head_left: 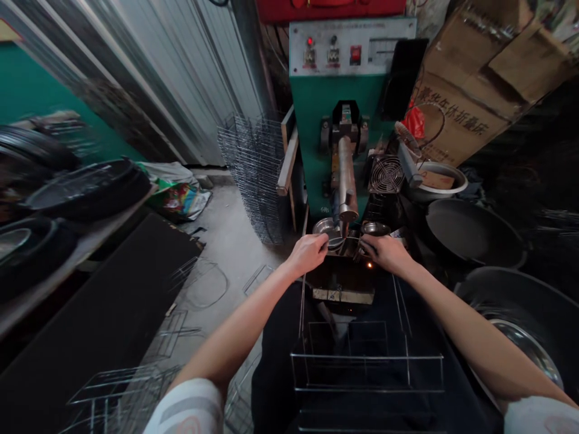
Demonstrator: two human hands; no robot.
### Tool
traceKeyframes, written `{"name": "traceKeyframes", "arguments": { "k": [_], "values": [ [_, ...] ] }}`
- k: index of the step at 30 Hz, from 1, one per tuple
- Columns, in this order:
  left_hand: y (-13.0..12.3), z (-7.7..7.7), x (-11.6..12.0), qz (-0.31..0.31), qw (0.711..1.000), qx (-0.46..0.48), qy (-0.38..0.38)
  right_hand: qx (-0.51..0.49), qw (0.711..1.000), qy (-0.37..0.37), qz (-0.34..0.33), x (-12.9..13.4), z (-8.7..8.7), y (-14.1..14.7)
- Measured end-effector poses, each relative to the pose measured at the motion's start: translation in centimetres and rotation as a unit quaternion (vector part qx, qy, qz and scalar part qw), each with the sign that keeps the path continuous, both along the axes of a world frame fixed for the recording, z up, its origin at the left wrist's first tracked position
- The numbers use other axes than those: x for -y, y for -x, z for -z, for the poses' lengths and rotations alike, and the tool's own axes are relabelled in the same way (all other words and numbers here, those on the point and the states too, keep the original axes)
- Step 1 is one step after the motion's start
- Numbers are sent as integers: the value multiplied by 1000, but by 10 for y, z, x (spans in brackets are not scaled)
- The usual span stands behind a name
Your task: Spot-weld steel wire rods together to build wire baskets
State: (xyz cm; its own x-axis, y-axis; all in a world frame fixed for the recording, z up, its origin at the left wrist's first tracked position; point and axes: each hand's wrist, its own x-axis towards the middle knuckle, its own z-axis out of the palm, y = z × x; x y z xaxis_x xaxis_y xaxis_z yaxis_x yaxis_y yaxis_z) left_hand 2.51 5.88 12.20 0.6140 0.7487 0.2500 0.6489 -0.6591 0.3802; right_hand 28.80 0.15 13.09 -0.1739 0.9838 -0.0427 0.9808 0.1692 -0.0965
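- Left hand (307,253): fingers closed in a narrow grip around a thin steel wire (301,307), whose long end hangs down past the wrist.
- Right hand (384,253): fingers curled inward in a narrow grip beside the electrode; whatever they hold is too thin or too hidden to tell.
- Hand placement: both hands sit low and close together, one on each side of the work point, with forearms angled in. This short, two-sided hold gives good control of thin wire.
- Spark (370,264): small and orange, just below the right fingers, with both hands held just clear of it.
- Spot-welding machine (339,102): green body directly ahead; steel electrode arm (345,175) pointing down between the hands; cooling fan (386,174) to its right.
- Control panel (348,54): switches and a red button, at the top of the machine.
- Wire basket frame (366,367): rectangular, lying below the hands against dark clothing.
- Stacked wire racks (253,175): standing on the floor, left of the machine.
- Black pans (85,190): piled on a shelf at left.
- Black wok (470,232): at right, beside a white basin (436,181).
- Cardboard box (470,84): flattened and propped up at upper right.
- Corrugated metal wall (181,72): behind the racks.
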Motion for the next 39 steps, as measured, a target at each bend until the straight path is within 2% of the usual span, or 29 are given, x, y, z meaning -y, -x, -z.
{"name": "traceKeyframes", "arguments": {
  "k": [13, 20, 24, 27, 29, 31, 32, 34, 36, 37, 39],
  "values": [
    [-1, -3, 3, -4, 1000, 21, 14, -45, 999, -29, 8, 1, 7, -4],
    [-6, -6, 7, -13, 995, 84, 56, -96, 994, -54, 12, 0, 9, -1],
    [6, -7, 23, -14, 982, 152, 113, -221, 972, -81, 13, 26, 17, -9],
    [43, 11, 61, -10, 962, 200, 188, -333, 939, -75, 37, 70, 29, -24],
    [74, 38, 101, -12, 937, 238, 257, -386, 917, -74, 70, 105, 37, -36],
    [100, 71, 147, -48, 830, 352, 429, -431, 892, -76, 110, 137, 41, -46],
    [107, 88, 170, -68, 778, 385, 491, -449, 880, -78, 131, 150, 42, -50],
    [110, 116, 208, -62, 702, 408, 581, -472, 860, -87, 173, 172, 41, -53],
    [98, 132, 230, -68, 661, 421, 617, -484, 847, -94, 199, 185, 40, -54],
    [89, 134, 234, -76, 652, 436, 616, -490, 843, -91, 200, 190, 41, -56],
    [69, 128, 232, -91, 639, 474, 600, -502, 843, -66, 182, 196, 48, -69]
  ]
}}
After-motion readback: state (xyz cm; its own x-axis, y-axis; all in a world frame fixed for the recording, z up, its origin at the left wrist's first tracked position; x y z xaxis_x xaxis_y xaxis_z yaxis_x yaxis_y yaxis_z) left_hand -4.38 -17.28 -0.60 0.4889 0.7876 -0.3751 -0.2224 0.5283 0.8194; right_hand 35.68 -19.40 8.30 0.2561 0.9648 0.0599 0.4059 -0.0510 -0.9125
